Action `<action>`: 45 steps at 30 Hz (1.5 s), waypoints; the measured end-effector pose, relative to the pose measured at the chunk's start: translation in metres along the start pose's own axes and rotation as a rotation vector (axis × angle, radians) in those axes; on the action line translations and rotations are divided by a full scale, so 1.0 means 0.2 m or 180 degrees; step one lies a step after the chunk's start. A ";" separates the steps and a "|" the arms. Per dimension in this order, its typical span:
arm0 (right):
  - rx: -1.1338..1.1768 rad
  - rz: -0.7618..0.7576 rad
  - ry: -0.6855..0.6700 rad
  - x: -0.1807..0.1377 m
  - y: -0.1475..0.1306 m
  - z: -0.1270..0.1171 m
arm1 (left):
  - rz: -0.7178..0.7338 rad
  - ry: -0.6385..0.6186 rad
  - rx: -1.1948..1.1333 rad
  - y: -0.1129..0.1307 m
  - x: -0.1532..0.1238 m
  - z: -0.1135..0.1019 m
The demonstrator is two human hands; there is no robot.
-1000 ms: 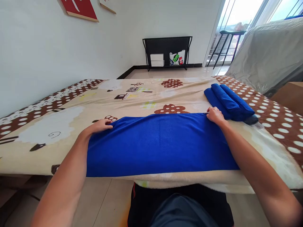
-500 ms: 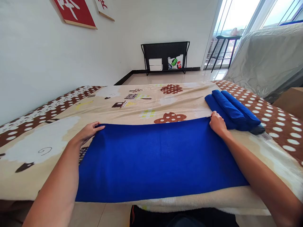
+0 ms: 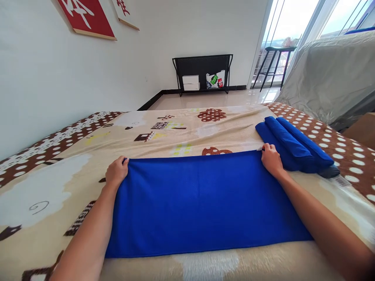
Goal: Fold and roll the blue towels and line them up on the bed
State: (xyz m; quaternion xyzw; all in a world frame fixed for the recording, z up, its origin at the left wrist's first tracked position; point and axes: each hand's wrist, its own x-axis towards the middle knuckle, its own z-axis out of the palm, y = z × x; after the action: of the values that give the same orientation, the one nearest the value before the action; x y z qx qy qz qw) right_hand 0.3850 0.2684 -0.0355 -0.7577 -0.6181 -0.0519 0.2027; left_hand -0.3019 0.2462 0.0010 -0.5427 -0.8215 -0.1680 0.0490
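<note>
A plain blue towel (image 3: 193,203) is spread wide in front of me, its far edge pulled straight between both hands. My left hand (image 3: 117,171) is closed around the far left corner, fingers curled over the fabric. At the far right corner, my right hand (image 3: 271,158) grips the towel, and a small white tag shows beside its fingers. Just beyond the right hand lie several rolled blue towels (image 3: 295,144), side by side. Beneath everything is a cream blanket (image 3: 140,150) with sheep and flower prints.
The blanket has a brown polka-dot border (image 3: 336,136). Past the bed's far edge, a black metal rack (image 3: 203,66) stands against the wall. A dark stool (image 3: 274,64) is near the window, with a plastic-covered piece of furniture (image 3: 334,70) at right.
My left hand has closed from a finger pinch into a fist on the towel's corner, and the far edge is straighter. The camera view has shifted slightly.
</note>
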 end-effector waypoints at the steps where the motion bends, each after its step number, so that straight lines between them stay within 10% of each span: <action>1: 0.0042 -0.0014 0.0041 0.00 0.01 0.01 | -0.0037 0.0017 0.0072 0.00 -0.02 0.02; 12: 0.0513 -0.0337 0.0347 -0.06 -0.05 -0.06 | 0.0599 0.0686 0.0279 0.29 -0.21 -0.13; 18: 0.1389 -0.1486 -0.0255 -0.23 -0.66 -0.10 | 0.2311 -0.0429 -0.0490 1.00 -0.59 -0.09; 23: 0.1936 -0.1742 -0.0507 -0.37 -1.12 0.05 | 0.2453 -0.0796 -0.0538 1.36 -0.78 0.07; 36: 0.2180 -0.1946 -0.0747 -0.41 -1.03 0.11 | 0.2526 -0.0609 -0.0542 1.21 -0.76 0.23; 45: 0.1744 -0.1929 -0.0707 -0.30 -0.71 0.09 | 0.1973 -0.0641 -0.0149 0.87 -0.58 0.19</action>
State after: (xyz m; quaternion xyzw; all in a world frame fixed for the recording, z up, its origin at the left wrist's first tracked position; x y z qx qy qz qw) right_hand 0.2325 0.2425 -0.0370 -0.4609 -0.8220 0.1390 0.3044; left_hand -0.0922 0.2192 -0.0266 -0.7818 -0.6138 -0.1095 0.0039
